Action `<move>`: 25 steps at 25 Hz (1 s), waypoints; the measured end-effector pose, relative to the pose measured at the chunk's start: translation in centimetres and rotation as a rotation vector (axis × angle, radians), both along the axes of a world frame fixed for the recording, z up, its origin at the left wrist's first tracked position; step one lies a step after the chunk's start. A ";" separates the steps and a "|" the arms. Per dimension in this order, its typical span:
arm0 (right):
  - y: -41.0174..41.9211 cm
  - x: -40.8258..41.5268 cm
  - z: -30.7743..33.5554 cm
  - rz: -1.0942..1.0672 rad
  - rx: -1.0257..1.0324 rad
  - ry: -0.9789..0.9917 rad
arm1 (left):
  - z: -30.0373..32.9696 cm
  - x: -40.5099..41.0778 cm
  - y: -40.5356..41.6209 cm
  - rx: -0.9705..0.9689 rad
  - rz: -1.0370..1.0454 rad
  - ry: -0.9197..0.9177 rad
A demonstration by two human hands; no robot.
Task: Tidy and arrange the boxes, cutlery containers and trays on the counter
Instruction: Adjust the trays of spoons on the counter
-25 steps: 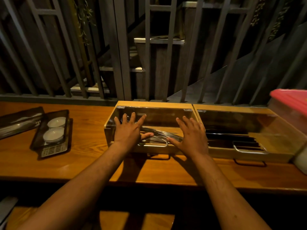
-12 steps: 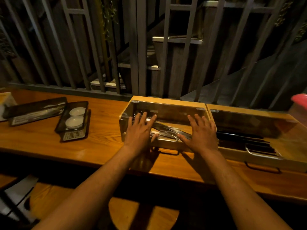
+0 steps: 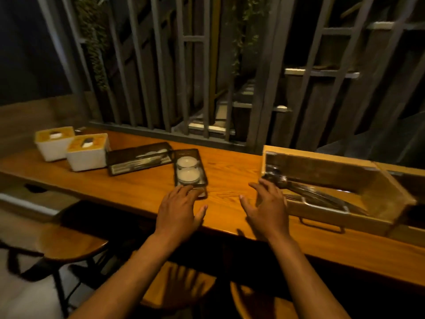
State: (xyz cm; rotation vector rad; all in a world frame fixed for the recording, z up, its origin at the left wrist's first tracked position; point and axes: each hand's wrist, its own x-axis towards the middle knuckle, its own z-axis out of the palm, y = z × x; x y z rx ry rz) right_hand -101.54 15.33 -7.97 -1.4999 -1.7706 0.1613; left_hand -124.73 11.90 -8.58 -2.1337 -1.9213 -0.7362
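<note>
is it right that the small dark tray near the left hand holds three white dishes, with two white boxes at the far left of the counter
Not quite: in the head view the small dark tray by the left hand holds two white dishes, not three. The two white boxes do sit at the counter's far left.

Dim warm light. Wooden counter (image 3: 230, 180) across mid-frame. Grey slat screen (image 3: 161, 65) fills the top, vines (image 3: 94, 42) upper left. Round wooden stools (image 3: 69, 245) lower left, pale floor (image 3: 23, 295) beneath.
</note>
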 end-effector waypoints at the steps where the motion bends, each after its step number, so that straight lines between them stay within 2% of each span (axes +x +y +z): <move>1: 0.2 -2.3 -0.5 0.023 -0.017 0.000 | -0.2 -2.4 -0.1 -0.020 0.022 -0.013; 6: 1.5 -11.5 -1.6 0.048 -0.093 -0.042 | -1.3 -10.2 0.7 -0.079 0.057 0.008; 14: 8.4 -21.6 -1.5 0.061 -0.161 -0.388 | -1.4 -13.5 5.1 -0.119 0.141 0.008; 16: 9.0 -21.6 -2.0 0.052 -0.153 -0.419 | -0.8 -13.7 6.4 -0.111 0.140 0.025; 20: 10.0 -17.1 -3.0 0.011 -0.113 -0.311 | -0.6 -13.1 11.3 -0.143 0.065 0.004; 25: 10.3 -9.5 -1.8 -0.091 -0.226 -0.222 | 0.0 -9.4 17.5 -0.225 -0.131 0.090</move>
